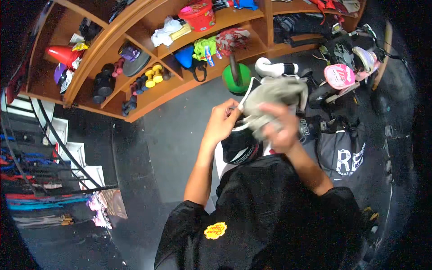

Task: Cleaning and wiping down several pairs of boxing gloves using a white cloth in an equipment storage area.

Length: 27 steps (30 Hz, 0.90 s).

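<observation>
My left hand (221, 119) pinches a white cord (249, 90) that loops up and over to a greyish-beige cloth item (270, 96). My right hand (280, 130) is blurred, with its fingers closed on the lower part of that cloth. Both hands are in front of my chest, close together. Below them sits a black padded item (239, 146) bearing light writing, perhaps a boxing glove; its top is partly hidden by the cloth and my hands. Something white (219, 158) shows under it.
Wooden shelves (202, 72) curve across the top, holding dumbbells (154, 73) and a red bucket (199, 17). A green ball (237, 79), a white boxing glove (275, 67), a child's bicycle (339, 77) and a dark printed bag (342, 150) are on the floor ahead and right.
</observation>
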{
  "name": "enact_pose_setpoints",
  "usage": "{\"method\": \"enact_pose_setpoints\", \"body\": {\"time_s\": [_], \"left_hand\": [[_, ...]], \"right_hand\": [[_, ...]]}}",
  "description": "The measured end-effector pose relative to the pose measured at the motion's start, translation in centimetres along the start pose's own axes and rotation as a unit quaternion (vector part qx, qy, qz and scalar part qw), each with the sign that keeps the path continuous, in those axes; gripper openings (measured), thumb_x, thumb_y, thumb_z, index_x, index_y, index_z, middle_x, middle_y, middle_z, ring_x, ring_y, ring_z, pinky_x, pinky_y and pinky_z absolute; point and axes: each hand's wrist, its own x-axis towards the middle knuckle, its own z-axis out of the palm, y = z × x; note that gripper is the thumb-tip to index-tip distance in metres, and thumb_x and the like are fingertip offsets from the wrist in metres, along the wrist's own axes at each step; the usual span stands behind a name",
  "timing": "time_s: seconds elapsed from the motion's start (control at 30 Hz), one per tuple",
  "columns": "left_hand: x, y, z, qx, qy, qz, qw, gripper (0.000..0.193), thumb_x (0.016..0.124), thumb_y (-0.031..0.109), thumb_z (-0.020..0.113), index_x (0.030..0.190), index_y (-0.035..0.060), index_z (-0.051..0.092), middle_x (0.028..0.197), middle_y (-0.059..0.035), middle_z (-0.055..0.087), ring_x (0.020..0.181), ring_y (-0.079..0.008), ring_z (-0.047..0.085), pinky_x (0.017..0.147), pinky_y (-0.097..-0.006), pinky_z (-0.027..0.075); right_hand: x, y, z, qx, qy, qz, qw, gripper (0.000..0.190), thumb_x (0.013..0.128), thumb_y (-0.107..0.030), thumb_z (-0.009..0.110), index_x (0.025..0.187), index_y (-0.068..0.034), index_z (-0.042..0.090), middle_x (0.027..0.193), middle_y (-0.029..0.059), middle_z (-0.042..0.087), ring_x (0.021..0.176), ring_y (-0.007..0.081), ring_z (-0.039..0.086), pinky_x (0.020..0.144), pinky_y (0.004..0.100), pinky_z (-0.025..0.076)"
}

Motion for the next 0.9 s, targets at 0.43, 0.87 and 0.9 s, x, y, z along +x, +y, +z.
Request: {"method": "enact_pose_setpoints", "body": {"time_s": [0.43, 0.87, 0.9], "left_hand": [[-1.8, 4.4, 0.0, -0.156, -0.155, 0.056, 0.974, 0.005, 0.093, 0.008, 0.064, 0.091, 0.0031, 0.066, 0.068, 0.0006, 0.059, 0.052, -0.0058, 0.044, 0.05, -0.0195, 0.034], [-0.7, 2.7, -0.8, -0.173, -0.113, 0.063, 0.977, 0.015, 0.093, 0.009, 0.066, 0.103, 0.0, 0.071, 0.065, -0.0011, 0.058, 0.051, -0.0062, 0.044, 0.049, -0.0201, 0.035], [-0.5, 2.8, -0.5, -0.21, -0.1, 0.074, 0.97, 0.018, 0.094, 0.01, 0.064, 0.107, -0.0011, 0.071, 0.064, -0.0013, 0.058, 0.049, -0.0066, 0.044, 0.049, -0.0204, 0.036]], "right_hand": [[-5.5, 15.4, 5.9, 0.315, -0.102, 0.298, 0.895, 0.039, 0.089, -0.004, 0.057, 0.127, -0.004, 0.062, 0.123, 0.0082, 0.067, 0.113, 0.0203, 0.061, 0.104, 0.0323, 0.045], [2.5, 5.2, -4.8, 0.24, -0.15, 0.323, 0.903, 0.035, 0.092, -0.015, 0.074, 0.123, 0.0, 0.067, 0.107, 0.0079, 0.075, 0.087, 0.0144, 0.069, 0.081, 0.0253, 0.054], [2.6, 5.4, -4.6, 0.237, -0.145, 0.323, 0.905, 0.035, 0.092, -0.015, 0.074, 0.123, 0.0, 0.067, 0.107, 0.0079, 0.075, 0.087, 0.0144, 0.069, 0.081, 0.0253, 0.054]]}}
